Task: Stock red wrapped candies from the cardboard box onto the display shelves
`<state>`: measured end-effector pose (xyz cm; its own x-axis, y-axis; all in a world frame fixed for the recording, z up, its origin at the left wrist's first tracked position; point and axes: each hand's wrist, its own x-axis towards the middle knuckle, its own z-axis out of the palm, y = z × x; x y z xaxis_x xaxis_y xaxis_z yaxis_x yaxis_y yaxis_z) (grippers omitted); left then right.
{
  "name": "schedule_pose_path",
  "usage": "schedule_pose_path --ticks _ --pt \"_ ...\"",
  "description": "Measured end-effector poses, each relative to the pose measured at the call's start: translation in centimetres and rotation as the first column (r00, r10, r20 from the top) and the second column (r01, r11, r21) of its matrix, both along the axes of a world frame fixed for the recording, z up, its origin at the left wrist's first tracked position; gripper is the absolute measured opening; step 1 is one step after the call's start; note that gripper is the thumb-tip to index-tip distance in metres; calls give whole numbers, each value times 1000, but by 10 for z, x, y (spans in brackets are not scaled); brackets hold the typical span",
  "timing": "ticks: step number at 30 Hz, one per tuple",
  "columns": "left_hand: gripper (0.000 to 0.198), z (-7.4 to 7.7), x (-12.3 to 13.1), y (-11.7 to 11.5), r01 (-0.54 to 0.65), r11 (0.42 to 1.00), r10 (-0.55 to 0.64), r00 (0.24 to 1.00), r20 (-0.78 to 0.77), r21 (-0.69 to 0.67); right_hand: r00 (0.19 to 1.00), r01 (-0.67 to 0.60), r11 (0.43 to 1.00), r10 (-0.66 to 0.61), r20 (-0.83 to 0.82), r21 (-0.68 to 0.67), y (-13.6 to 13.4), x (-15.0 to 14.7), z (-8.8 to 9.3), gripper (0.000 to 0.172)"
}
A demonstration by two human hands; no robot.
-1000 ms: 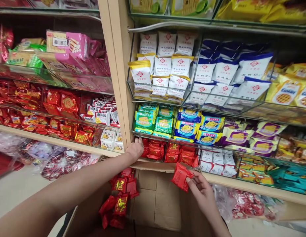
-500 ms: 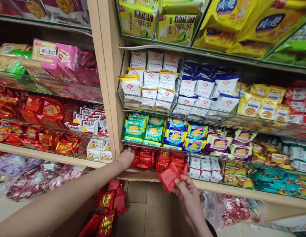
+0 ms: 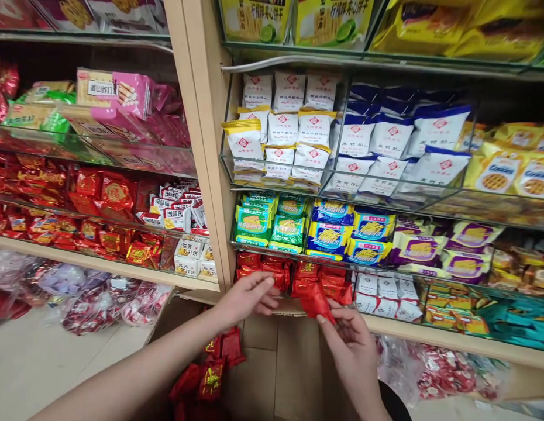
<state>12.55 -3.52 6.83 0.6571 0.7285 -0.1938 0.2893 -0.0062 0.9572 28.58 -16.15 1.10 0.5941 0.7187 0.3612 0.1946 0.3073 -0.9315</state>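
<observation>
Okay, right hand [image 3: 348, 336] pinches a red packet [image 3: 314, 301] at the carton's [image 3: 258, 380] far rim, by the bottom shelf's [image 3: 430, 329] front edge; packet's long axis unclear. Left hand [image 3: 249, 299] empty, fingers loosely spread, left of the packet, apart from it, fronting shelved red packs [image 3: 283, 276].

At five o'clock from the centre of the view, a small red packet [image 3: 314, 301], its wrapper blurred and crinkled, is held tilted by its near edge in the right hand [image 3: 353, 345]. At seven o'clock, loose red packets with gold print [image 3: 213, 377] lie jumbled inside an open cardboard carton [image 3: 296, 362]. More red packets stand stacked on the lowest shelf [image 3: 430, 337]: one group [image 3: 278, 275] at the held packet's ten o'clock, another [image 3: 322, 278] at its twelve.
</observation>
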Motion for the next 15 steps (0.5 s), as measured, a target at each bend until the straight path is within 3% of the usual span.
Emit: schedule_pose_path --ticks 2,3,6,8,11,13,15 --pt "43 5 4 -21 96 907 18 964 265 -411 951 -48 998 32 307 43 0 -8 4 7" --pt "42 5 6 -29 131 856 56 938 342 -500 887 -74 996 43 459 49 -1 -12 6 10" --pt "41 -2 6 -42 109 831 168 886 432 -546 675 -132 989 41 736 65 -2 -19 11 21" --pt "43 -9 3 -44 100 840 188 869 458 -533 636 -174 983 73 768 51 -5 -21 12 23" --pt "40 -17 -2 -42 123 827 197 851 487 -549 737 -214 976 180 651 -28 -12 -21 9 20" --pt "39 -20 -5 -41 138 818 206 836 508 -559 886 -161 984 179 429 -79 -15 -22 6 19" --pt "39 -23 -5 -44 155 816 215 813 541 -557 984 -113 983 131 122 -143 -15 -25 2 28"
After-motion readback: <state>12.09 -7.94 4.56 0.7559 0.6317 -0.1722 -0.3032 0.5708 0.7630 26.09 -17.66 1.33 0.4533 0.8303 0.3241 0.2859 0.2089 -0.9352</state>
